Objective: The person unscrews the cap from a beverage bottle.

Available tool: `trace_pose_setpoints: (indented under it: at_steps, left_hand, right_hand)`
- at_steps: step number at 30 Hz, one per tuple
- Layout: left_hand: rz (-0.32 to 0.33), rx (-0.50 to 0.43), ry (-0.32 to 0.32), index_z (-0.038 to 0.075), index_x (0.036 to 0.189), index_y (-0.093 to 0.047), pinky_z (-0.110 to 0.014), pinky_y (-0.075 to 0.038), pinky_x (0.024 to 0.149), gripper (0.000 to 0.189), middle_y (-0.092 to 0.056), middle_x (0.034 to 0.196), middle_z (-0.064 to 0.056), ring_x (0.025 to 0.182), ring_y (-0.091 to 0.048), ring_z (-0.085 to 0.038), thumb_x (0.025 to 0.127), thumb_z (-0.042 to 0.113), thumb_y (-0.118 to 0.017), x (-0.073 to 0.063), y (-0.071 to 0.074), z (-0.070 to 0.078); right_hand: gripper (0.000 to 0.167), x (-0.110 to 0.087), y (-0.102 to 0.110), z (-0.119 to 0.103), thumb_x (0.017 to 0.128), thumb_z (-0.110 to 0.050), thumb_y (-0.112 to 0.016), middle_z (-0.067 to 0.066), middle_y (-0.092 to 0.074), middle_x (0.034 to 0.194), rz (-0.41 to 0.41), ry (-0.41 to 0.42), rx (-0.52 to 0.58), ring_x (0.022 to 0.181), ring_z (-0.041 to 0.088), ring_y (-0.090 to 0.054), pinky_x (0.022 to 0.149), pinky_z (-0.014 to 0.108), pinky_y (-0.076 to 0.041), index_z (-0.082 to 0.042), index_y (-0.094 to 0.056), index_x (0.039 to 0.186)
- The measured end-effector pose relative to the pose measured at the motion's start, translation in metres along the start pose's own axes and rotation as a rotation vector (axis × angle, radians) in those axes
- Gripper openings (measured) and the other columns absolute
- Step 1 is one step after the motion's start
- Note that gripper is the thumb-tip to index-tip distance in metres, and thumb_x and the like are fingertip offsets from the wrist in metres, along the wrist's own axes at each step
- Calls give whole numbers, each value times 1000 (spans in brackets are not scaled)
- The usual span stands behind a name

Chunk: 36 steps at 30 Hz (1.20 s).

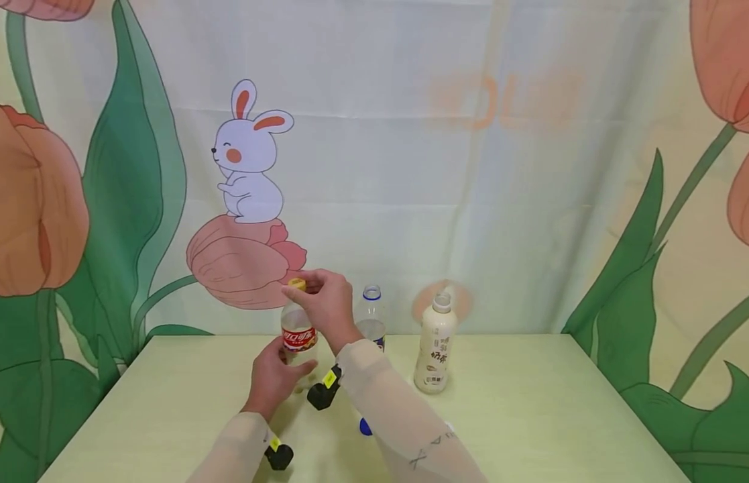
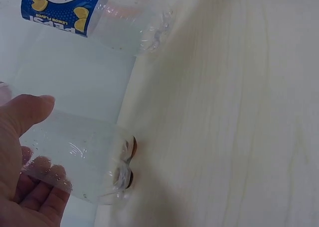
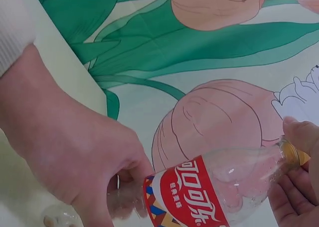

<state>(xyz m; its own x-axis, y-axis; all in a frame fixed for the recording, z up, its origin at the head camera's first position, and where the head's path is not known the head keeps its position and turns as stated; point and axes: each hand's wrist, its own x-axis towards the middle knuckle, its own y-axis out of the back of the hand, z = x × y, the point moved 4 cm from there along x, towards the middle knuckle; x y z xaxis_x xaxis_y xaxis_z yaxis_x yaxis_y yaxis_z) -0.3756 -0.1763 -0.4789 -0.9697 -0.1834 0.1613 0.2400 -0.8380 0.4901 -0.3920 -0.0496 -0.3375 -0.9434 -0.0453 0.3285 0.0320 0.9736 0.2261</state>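
Observation:
A clear plastic cola bottle [image 1: 299, 341] with a red label stands upright on the left half of the table. My left hand [image 1: 271, 377] grips its lower body from the left, thumb across the front; in the left wrist view the fingers [image 2: 50, 174] show through the clear plastic. Up at the neck, my right hand [image 1: 328, 303] pinches the yellow cap [image 1: 297, 284] between thumb and fingers. In the right wrist view the yellow cap [image 3: 294, 155] sits at the bottle's mouth, with the right thumb [image 3: 301, 135] beside it.
Behind my right forearm stands a capless Pepsi bottle [image 1: 371, 312], its label [image 2: 60, 8] blue. Farther right is a cream milk tea bottle [image 1: 435, 345]. A blue cap [image 1: 365, 426] lies on the table [image 1: 531, 416] beside the right sleeve. A printed curtain [image 1: 374, 168] hangs behind.

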Motion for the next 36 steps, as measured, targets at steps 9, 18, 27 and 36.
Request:
trace_pose_setpoints:
  at_steps: [9,18,27,36]
  left_hand:
    - [-4,41,-16,6,140,-51,-57,-50,108,72,-63,138,-18,127,-61,-39,82,28,-88,-11,9,15]
    - [-3,41,-68,13,141,-51,-53,-55,103,75,-65,137,-12,120,-65,-34,79,32,-90,-49,18,48]
    - [-13,2,-159,13,130,-58,-33,-59,81,72,-73,118,-3,96,-67,-19,71,30,-95,-91,9,77]
    - [-100,-59,-141,14,127,-58,-35,-57,83,76,-73,117,1,96,-65,-16,67,44,-96,-114,-9,91]
  right_hand:
    - [30,-10,11,-15,85,-32,-85,-6,-76,95,-16,84,-34,84,7,-69,79,27,-62,-17,-77,110]
    - [30,-33,34,-47,79,-37,-90,-7,-76,88,-133,174,-9,79,7,-70,71,24,-59,-18,-77,99]
    - [29,-57,65,-58,77,-32,-91,-1,-75,86,-189,184,70,75,14,-70,68,27,-59,-17,-75,95]
    - [30,-77,99,-56,75,-32,-92,3,-76,87,-152,133,95,77,19,-70,69,30,-59,-16,-75,93]
